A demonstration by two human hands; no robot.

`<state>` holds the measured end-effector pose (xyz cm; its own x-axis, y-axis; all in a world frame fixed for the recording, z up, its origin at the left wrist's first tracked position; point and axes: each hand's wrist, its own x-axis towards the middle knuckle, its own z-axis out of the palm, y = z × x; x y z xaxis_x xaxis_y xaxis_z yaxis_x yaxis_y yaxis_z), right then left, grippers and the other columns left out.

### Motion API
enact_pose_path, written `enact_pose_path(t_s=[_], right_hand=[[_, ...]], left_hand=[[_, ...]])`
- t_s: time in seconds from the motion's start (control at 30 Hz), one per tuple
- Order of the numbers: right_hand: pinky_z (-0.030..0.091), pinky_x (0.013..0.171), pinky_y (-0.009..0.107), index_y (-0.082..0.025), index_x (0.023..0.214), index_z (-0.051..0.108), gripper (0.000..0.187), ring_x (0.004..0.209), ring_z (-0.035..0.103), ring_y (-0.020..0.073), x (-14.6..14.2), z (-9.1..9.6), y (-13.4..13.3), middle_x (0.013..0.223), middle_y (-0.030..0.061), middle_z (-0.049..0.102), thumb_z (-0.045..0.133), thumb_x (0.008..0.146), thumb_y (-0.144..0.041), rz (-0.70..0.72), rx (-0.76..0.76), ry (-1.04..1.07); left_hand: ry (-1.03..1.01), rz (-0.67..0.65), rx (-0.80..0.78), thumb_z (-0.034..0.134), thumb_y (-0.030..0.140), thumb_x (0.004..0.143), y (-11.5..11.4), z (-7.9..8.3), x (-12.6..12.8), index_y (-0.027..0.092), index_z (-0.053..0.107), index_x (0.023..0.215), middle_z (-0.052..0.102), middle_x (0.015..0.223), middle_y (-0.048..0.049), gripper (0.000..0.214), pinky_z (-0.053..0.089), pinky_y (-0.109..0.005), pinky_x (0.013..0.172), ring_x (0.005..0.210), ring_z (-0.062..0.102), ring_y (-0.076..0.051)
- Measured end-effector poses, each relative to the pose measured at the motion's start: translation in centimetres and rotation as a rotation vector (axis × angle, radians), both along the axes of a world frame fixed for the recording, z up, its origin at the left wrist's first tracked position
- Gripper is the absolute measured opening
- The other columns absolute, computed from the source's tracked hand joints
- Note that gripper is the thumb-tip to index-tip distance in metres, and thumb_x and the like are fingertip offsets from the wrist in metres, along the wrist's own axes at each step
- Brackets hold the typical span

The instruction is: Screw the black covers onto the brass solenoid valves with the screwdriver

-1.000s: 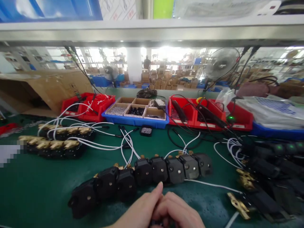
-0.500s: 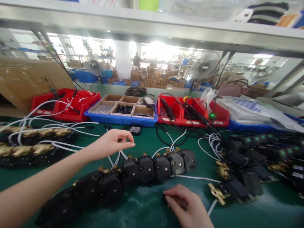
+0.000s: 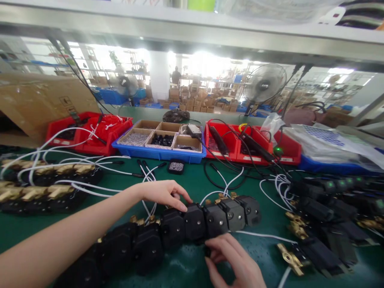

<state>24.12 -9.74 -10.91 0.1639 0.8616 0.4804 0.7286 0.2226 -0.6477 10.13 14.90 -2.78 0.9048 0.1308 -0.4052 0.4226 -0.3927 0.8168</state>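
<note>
A row of black box-shaped housings with brass fittings runs across the bench. My left hand [image 3: 163, 194] reaches over it from behind, with curled fingers. Its thumb and fingertips touch the top edge of one black housing [image 3: 194, 224] near the middle; the other fingers are partly hidden. In front of the row, my right hand [image 3: 235, 260] is held low near the same stretch. Between its thumb and fingers is a small black piece [image 3: 207, 252], mostly covered and too small to name. White cables [image 3: 149, 178] with black ends lie behind the row.
A blue tray [image 3: 159, 154] of small parts and red bins [image 3: 252, 158] with black tools stand at the back. A small black dish [image 3: 176, 167] holds metal bits. More brass-fitted units [image 3: 318, 244] are piled right; others [image 3: 48, 196] lie left. A shelf [image 3: 192, 28] crosses above.
My left hand has moved right and down, from above the row onto a housing's top edge. My right hand has moved slightly closer to the row. The view has shifted a little.
</note>
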Motion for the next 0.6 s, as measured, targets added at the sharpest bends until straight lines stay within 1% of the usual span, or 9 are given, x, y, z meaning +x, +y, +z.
enact_pose_path(t_s=[0.1,0.2,0.3,0.37,0.47,0.6], right_hand=[[0.053,0.064,0.016,-0.022,0.101,0.061,0.02,0.07,0.064,0.0101,-1.5,2.3,2.1,0.086,0.0022,0.062,0.052,0.088,-0.008,-0.021,0.108,0.013],[0.054,0.065,0.016,-0.02,0.101,0.06,0.016,0.07,0.064,0.0104,-2.6,3.3,3.9,0.086,0.0027,0.064,0.055,0.091,-0.01,-0.054,0.166,-0.053],[0.054,0.062,0.019,-0.019,0.097,0.061,0.009,0.069,0.064,0.0124,-3.0,3.5,4.9,0.082,0.003,0.064,0.054,0.094,-0.014,-0.116,0.208,-0.136],[0.054,0.062,0.02,-0.018,0.096,0.061,0.009,0.07,0.065,0.0134,-3.0,3.4,5.1,0.081,0.0033,0.064,0.053,0.095,-0.015,-0.145,0.235,-0.176],[0.056,0.067,0.02,-0.018,0.1,0.062,0.011,0.075,0.067,0.0139,-3.0,3.5,5.0,0.085,0.0045,0.066,0.052,0.097,-0.015,-0.145,0.245,-0.206],[0.057,0.07,0.021,-0.017,0.102,0.062,0.012,0.078,0.068,0.0141,-2.9,3.5,4.7,0.088,0.0057,0.067,0.051,0.099,-0.016,-0.13,0.249,-0.226]], left_hand=[[-0.005,-0.007,-0.011,0.072,0.068,0.071,0.2,0.0,0.2,0.015,0.07,0.118,0.039,0.057,0.0078,0.071,0.022,-0.026,0.05,0.053,0.032,-0.01],[-0.007,-0.004,0.043,0.076,0.065,0.069,0.1,0.3,0.4,0.016,0.073,0.106,0.041,0.055,0.008,0.061,0.023,-0.025,0.049,0.052,0.034,-0.01],[0.004,-0.023,0.097,0.074,0.062,0.073,-0.2,0.9,0.6,0.016,0.074,0.085,0.047,0.055,0.0056,0.047,0.027,-0.025,0.049,0.052,0.039,-0.01],[0.01,-0.052,0.107,0.069,0.061,0.078,-0.5,1.2,0.7,0.016,0.072,0.076,0.051,0.057,0.0034,0.045,0.03,-0.024,0.051,0.055,0.042,-0.011],[0.008,-0.083,0.117,0.065,0.061,0.08,-0.8,1.4,0.9,0.015,0.07,0.074,0.053,0.059,0.0022,0.046,0.03,-0.024,0.05,0.056,0.043,-0.011],[-0.007,-0.099,0.154,0.059,0.061,0.084,-1.1,1.2,1.3,0.016,0.066,0.07,0.05,0.057,0.0025,0.048,0.03,-0.024,0.049,0.054,0.041,-0.011]])
